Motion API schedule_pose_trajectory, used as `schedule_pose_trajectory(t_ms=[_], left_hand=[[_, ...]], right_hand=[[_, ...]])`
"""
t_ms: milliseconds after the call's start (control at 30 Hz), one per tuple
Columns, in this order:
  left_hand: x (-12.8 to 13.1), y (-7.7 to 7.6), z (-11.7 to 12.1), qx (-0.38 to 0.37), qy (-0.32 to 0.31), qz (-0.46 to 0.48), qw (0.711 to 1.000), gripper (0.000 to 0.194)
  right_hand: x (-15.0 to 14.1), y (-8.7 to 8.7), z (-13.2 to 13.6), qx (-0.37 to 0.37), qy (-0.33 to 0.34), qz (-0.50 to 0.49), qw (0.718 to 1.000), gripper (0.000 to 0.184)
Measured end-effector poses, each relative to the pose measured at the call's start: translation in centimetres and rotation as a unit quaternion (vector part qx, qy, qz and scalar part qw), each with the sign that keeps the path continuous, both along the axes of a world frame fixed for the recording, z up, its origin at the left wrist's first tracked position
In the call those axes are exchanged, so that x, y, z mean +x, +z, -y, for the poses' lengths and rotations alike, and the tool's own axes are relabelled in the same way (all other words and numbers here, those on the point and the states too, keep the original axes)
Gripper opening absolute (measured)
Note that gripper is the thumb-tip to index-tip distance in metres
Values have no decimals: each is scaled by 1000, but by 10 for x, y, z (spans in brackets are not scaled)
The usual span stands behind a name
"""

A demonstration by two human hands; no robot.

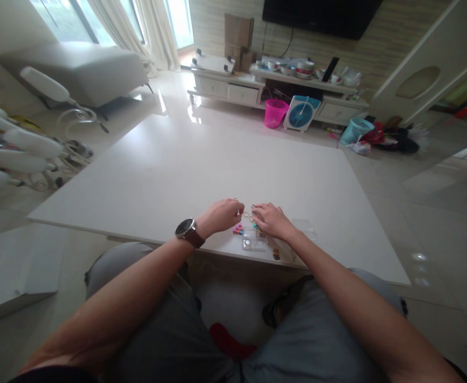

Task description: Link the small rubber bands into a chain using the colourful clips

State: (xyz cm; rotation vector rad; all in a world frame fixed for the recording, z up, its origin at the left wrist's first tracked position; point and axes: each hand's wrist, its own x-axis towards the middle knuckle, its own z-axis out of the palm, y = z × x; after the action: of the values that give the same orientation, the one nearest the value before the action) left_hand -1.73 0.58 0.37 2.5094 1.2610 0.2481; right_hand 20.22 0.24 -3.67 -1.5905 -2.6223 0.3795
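My left hand (222, 214), with a watch on its wrist, is curled in a pinch near the front edge of a white low table (177, 175). My right hand (271, 219) rests opposite it with fingers bent down. Between the two hands lie small gold rings (248, 216), which both sets of fingertips touch. What each pinch holds is too small to make out. A small clear plastic box (253, 239) sits just in front of my right hand. Tiny coloured beads (238, 230) lie beside the box.
A pink basket (275, 113), a blue fan (302, 113) and a teal basket (355, 130) stand on the floor beyond the table, before a white TV cabinet (233, 90). A grey sofa (77, 69) is far left. A white rack (21, 149) stands at left.
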Motion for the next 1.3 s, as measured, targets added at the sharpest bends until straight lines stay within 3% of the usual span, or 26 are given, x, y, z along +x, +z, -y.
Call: schedule_pose_trajectory(t_ms=[400, 633, 833, 1067, 1300], left_hand=[[2, -3, -1, 3, 2, 2, 1000, 20], [0, -2, -3, 5, 29, 7, 1000, 20], [1, -1, -4, -1, 42, 2, 999, 20], [1, -2, -3, 6, 40, 5, 999, 20], [1, -3, -3, 5, 37, 0, 999, 20]], right_hand=[[-4, 1, -3, -9, -10, -18, 1000, 39], [0, 2, -9, -50, -34, -114, 992, 34], [3, 4, -10, -35, -54, -177, 982, 33], [0, 1, -3, 23, -40, -67, 997, 39], [0, 0, 0, -1, 5, -27, 1000, 30]])
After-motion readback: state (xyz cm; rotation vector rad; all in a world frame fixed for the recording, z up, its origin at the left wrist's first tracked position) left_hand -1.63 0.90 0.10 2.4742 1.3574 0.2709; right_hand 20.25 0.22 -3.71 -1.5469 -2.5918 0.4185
